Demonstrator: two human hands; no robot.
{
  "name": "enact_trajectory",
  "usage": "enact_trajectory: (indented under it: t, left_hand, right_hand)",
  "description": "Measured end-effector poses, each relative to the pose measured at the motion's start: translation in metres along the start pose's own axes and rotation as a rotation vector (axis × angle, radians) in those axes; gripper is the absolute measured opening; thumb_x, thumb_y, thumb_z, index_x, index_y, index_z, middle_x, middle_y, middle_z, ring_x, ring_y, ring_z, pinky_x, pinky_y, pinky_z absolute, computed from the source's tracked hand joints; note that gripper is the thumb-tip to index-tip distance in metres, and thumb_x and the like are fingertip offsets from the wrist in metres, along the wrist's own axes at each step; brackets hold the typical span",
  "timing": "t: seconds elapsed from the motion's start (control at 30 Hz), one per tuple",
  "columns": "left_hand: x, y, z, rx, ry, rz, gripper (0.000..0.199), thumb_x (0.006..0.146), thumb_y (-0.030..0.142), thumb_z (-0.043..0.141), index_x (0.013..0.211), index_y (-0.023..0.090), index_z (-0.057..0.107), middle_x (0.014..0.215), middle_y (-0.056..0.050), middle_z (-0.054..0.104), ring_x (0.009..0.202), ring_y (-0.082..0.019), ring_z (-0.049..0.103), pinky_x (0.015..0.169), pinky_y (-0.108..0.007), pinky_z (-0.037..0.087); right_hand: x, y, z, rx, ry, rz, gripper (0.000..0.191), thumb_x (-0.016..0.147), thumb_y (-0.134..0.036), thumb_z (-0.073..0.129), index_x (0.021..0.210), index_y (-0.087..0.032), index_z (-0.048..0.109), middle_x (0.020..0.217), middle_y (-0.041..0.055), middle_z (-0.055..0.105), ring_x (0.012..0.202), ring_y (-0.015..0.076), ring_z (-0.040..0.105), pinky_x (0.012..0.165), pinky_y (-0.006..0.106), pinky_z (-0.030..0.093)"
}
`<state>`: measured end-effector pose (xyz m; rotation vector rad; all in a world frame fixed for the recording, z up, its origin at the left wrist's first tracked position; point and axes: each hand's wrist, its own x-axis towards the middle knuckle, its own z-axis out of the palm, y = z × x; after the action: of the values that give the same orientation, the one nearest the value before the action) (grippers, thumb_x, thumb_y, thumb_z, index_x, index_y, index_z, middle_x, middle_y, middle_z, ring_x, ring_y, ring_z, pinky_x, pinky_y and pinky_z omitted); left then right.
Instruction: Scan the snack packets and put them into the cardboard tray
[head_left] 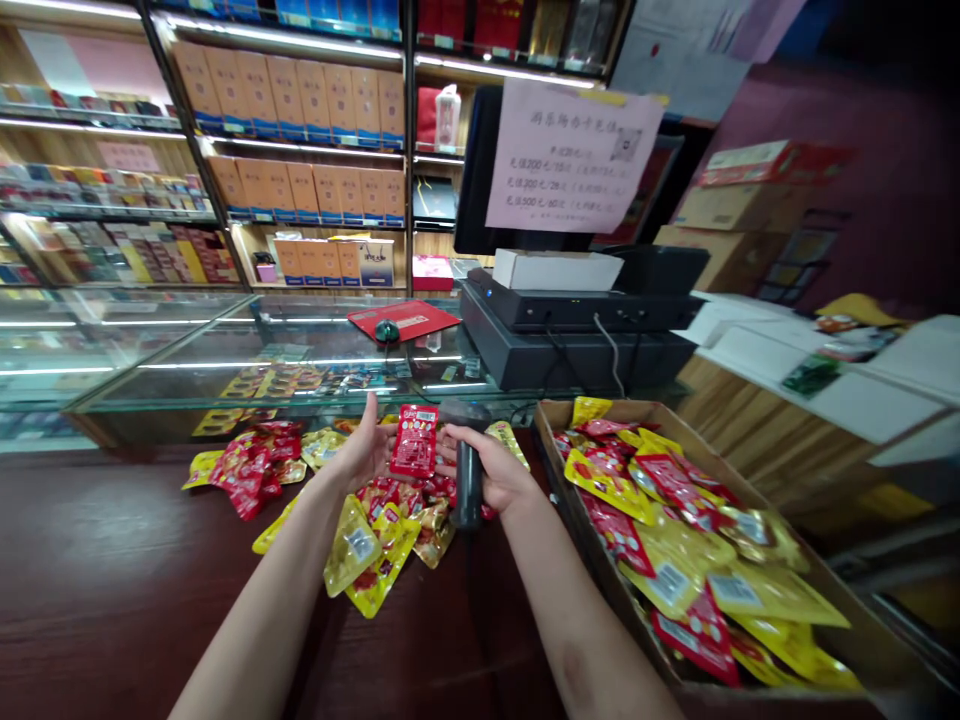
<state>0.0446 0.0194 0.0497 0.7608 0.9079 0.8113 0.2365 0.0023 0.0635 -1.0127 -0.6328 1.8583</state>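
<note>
A small red snack packet (414, 441), its printed side and barcode facing me, rests upright against the fingers of my left hand (365, 450). The left thumb stretches up and away from it. My right hand (495, 468) is wrapped round the handle of a black barcode scanner (469, 480), just right of the packet; the scanner's head is blurred. Below and behind both hands lies a loose pile of packets, among them a gold packet (351, 548), a yellow packet (385, 565) and a red packet (251, 480) at the left.
On my right stands an open cardboard box (551, 420) full of red and yellow packets. Beyond the dark table (112, 570) is a glass counter (172, 375) with a black till (577, 345), a monitor (480, 170), a red mouse pad (431, 318) and a mouse (386, 331).
</note>
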Motion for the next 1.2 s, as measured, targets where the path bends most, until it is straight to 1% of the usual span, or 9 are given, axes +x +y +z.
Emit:
enact_trajectory:
  t: [0.1,0.2,0.4,0.53,0.6,0.67,0.77,0.9,1.2]
  left_hand:
    - [-0.003,-0.009,0.025,-0.013,-0.160,-0.028,0.082,0.077,0.077,0.024,0.121,0.015,0.057,0.083,-0.013,0.072,0.078,-0.025,0.069,0.060,-0.032,0.055]
    - [-0.005,-0.017,0.060,0.009,-0.223,-0.042,0.081,0.079,0.075,0.023,0.120,0.014,0.057,0.089,-0.014,0.071,0.079,-0.025,0.069,0.061,-0.034,0.055]
    - [0.015,-0.016,0.154,0.098,-0.302,-0.007,0.081,0.079,0.074,0.023,0.123,0.013,0.056,0.101,-0.017,0.069,0.085,-0.028,0.068,0.065,-0.036,0.055]
    - [0.046,-0.002,0.215,0.224,-0.158,0.081,0.091,0.079,0.075,0.021,0.135,0.007,0.042,0.120,-0.023,0.060,0.102,-0.031,0.062,0.073,-0.037,0.053]
    - [0.058,0.002,0.234,0.362,-0.001,0.116,0.097,0.076,0.078,0.022,0.139,0.005,0.034,0.130,-0.024,0.052,0.112,-0.033,0.056,0.078,-0.038,0.051]
    - [0.064,0.004,0.243,0.478,0.061,0.118,0.101,0.074,0.080,0.021,0.141,0.006,0.033,0.136,-0.023,0.047,0.119,-0.034,0.050,0.082,-0.037,0.049]
    - [0.062,0.002,0.239,0.513,0.011,0.091,0.103,0.073,0.081,0.016,0.141,0.007,0.033,0.139,-0.022,0.044,0.122,-0.034,0.047,0.085,-0.037,0.047]
    - [0.052,0.001,0.213,0.474,0.009,0.093,0.104,0.071,0.083,0.019,0.141,0.008,0.033,0.140,-0.023,0.042,0.121,-0.035,0.049,0.086,-0.037,0.046]
    - [0.012,0.014,0.087,0.350,0.239,0.121,0.101,0.070,0.083,0.026,0.135,0.008,0.041,0.131,-0.024,0.051,0.112,-0.032,0.056,0.081,-0.036,0.049]
  right_hand:
    - [-0.026,-0.002,-0.012,0.036,0.035,-0.034,0.018,0.068,-0.021,0.071,0.083,-0.014,0.065,0.076,0.0044,0.068,0.066,0.0131,0.063,0.064,0.027,0.052]
    - [-0.057,-0.010,-0.029,0.063,0.106,-0.095,0.022,0.064,-0.019,0.074,0.083,-0.014,0.065,0.070,0.0020,0.067,0.062,0.0120,0.062,0.063,0.026,0.051]
    - [-0.110,-0.051,-0.070,0.093,0.206,-0.294,0.021,0.063,-0.017,0.074,0.081,-0.014,0.064,0.063,-0.0008,0.064,0.056,0.0098,0.059,0.059,0.023,0.049]
    - [-0.126,-0.094,-0.094,0.087,0.251,-0.358,0.011,0.068,-0.018,0.070,0.073,-0.013,0.061,0.054,-0.0013,0.060,0.048,0.0098,0.055,0.054,0.023,0.048]
    - [-0.131,-0.109,-0.106,0.067,0.305,-0.390,0.011,0.069,-0.019,0.069,0.069,-0.014,0.059,0.048,-0.0025,0.057,0.043,0.0096,0.052,0.049,0.023,0.046]
    - [-0.135,-0.116,-0.118,0.045,0.358,-0.428,0.014,0.067,-0.021,0.071,0.067,-0.014,0.058,0.047,-0.0033,0.055,0.041,0.0088,0.049,0.045,0.021,0.044]
    - [-0.139,-0.112,-0.128,0.028,0.369,-0.447,0.016,0.065,-0.022,0.073,0.070,-0.014,0.060,0.051,-0.0024,0.057,0.044,0.0084,0.050,0.044,0.020,0.042]
    - [-0.139,-0.096,-0.117,0.038,0.320,-0.417,0.016,0.064,-0.022,0.074,0.072,-0.014,0.062,0.054,-0.0017,0.059,0.047,0.0085,0.052,0.045,0.019,0.042]
    - [-0.083,-0.047,-0.051,0.043,0.162,-0.246,0.014,0.064,-0.019,0.073,0.073,-0.013,0.063,0.058,-0.0012,0.062,0.052,0.0087,0.056,0.054,0.020,0.046]
